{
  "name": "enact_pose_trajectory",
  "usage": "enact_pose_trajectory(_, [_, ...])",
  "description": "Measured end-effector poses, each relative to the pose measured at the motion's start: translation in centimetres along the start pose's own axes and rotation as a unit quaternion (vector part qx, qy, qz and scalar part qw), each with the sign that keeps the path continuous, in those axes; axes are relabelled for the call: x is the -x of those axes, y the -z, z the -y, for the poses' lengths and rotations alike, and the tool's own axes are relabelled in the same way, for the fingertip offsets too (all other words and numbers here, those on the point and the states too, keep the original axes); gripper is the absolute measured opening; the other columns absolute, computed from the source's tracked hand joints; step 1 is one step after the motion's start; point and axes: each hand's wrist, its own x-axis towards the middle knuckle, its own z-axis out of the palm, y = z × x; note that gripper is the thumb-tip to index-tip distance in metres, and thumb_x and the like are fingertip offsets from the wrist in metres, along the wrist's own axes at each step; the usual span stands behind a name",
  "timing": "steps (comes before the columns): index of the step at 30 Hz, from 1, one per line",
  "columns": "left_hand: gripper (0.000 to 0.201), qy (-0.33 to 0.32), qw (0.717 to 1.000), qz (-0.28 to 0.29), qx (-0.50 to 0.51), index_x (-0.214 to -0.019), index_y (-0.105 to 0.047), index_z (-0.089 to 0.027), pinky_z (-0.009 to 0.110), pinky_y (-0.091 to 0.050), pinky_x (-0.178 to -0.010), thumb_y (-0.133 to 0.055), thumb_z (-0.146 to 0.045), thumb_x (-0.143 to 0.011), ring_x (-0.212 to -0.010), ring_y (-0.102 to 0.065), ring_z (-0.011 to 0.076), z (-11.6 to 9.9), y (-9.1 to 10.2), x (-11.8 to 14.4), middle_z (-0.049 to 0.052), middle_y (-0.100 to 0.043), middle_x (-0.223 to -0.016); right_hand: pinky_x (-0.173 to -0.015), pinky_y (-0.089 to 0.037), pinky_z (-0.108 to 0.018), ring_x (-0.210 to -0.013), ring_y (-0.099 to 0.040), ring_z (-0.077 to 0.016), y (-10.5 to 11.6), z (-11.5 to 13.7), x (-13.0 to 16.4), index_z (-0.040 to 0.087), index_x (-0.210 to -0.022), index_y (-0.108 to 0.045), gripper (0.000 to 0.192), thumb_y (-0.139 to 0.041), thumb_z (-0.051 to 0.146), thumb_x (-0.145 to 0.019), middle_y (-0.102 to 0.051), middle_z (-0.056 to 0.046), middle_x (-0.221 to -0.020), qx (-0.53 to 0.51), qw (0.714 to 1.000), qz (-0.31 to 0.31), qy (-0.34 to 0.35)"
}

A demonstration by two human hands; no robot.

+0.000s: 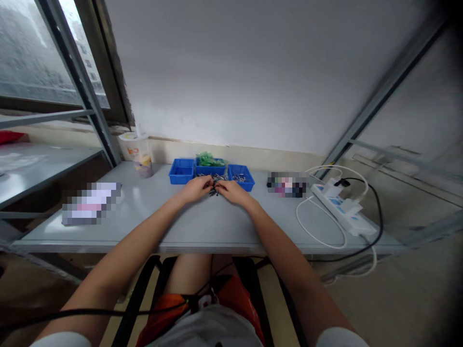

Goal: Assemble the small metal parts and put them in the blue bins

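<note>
2 hands (216,189) on small parts (214,191); 3 blue bins (182,171).

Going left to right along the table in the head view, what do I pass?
Blurred flat item → drink cup → left blue bin → left hand → right hand, both at a pile of small metal parts → right blue bin → white power strip.

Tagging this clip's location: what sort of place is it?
Likely a small parts-assembly bench: three blue plastic bins by the wall, a pile of small dark metal parts under both hands, and a white power strip on the grey metal-framed table.
</note>
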Motion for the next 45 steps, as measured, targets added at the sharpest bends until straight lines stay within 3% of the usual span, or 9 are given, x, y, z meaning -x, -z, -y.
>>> enact_pose_trajectory(4, [0.017,0.006,0.999,-0.027,-0.02,-0.098,-0.06,-0.017,0.026,-0.041,-0.068,-0.052,-0.026,-0.085,-0.079,-0.057,0.0165,-0.1,0.2,0.1,0.005,-0.064,-0.093,-0.067,-0.036,-0.021,-0.072,-0.056,-0.0115,0.1,-0.1,-0.1,0.016,-0.096,-0.066,0.018,-0.052,0.024,-0.09,-0.067,-0.003,-0.082,-0.003,1.0,-0.024,-0.011])
enact_pose_trajectory(13, [0.018,-0.042,0.999,0.008,-0.001,-0.095,-0.065,-0.018,0.026,-0.042,-0.068,-0.05,-0.022,-0.086,-0.076,-0.057,0.0159,-0.3,-0.2,0.0,0.004,-0.065,-0.086,-0.064,-0.034,-0.021,-0.069,-0.055,-0.0117,0.0,-0.1,0.0,0.018,-0.091,-0.067,0.018,-0.052,0.028,-0.09,-0.066,-0.002,-0.078,0.006,0.999,-0.04,-0.005])
enact_pose_trajectory(25, [0.024,-0.049,0.998,0.023,0.04,-0.091,-0.066,-0.015,0.025,-0.044,-0.071,-0.043,-0.023,-0.09,-0.077,-0.059,0.0154,0.1,-0.6,0.0,0.005,-0.067,-0.086,-0.062,-0.033,-0.021,-0.068,-0.055,-0.0113,0.1,0.3,0.0,0.017,-0.087,-0.065,0.016,-0.055,0.03,-0.088,-0.065,-0.001,-0.075,0.002,0.999,-0.032,-0.001])
enact_pose_trajectory(38, [0.027,0.014,1.0,0.022,-0.015,-0.078,-0.066,-0.017,0.025,-0.038,-0.06,-0.05,-0.036,-0.087,-0.065,-0.055,0.0152,-0.1,0.0,0.0,0.003,-0.064,-0.073,-0.063,-0.033,-0.021,-0.068,-0.053,-0.0111,-0.2,0.7,0.1,0.017,-0.092,-0.066,0.013,-0.054,0.02,-0.087,-0.065,-0.002,-0.078,0.021,0.999,0.009,0.027])
enact_pose_trajectory(45, [0.024,0.017,1.0,-0.007,-0.021,-0.083,-0.066,-0.017,0.026,-0.037,-0.061,-0.049,-0.033,-0.088,-0.068,-0.054,0.0152,-0.1,0.4,0.0,0.004,-0.063,-0.077,-0.067,-0.037,-0.022,-0.073,-0.058,-0.0133,0.2,-0.5,-0.1,0.018,-0.103,-0.065,0.019,-0.055,0.025,-0.088,-0.068,-0.004,-0.082,0.015,0.997,-0.067,-0.035])
